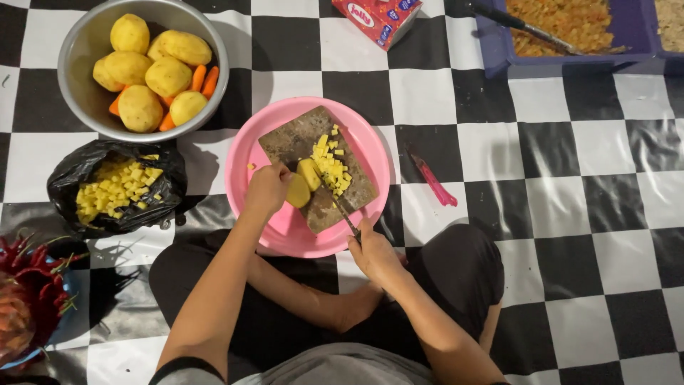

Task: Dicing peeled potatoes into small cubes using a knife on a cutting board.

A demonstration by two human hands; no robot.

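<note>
Dicing peeled potato [299, 190] on wood board [318, 167] inside pink basin [274, 232].
Left hand [267, 189] clamps the potato halves on the board; right hand [372, 251] is closed on the knife [339, 207], blade at the cubes [333, 165]. Up-left of the basin: steel bowl [77, 50] with whole potatoes and carrots. Left of the basin: black bag [68, 178] holding diced potato. Just right of the basin: pink peeler [434, 182], with open checkered mat [584, 185] beyond. Board edges sit inside the basin rim.

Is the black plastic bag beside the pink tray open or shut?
Open: the black bag has its mouth spread wide, showing yellow potato cubes inside.
</note>
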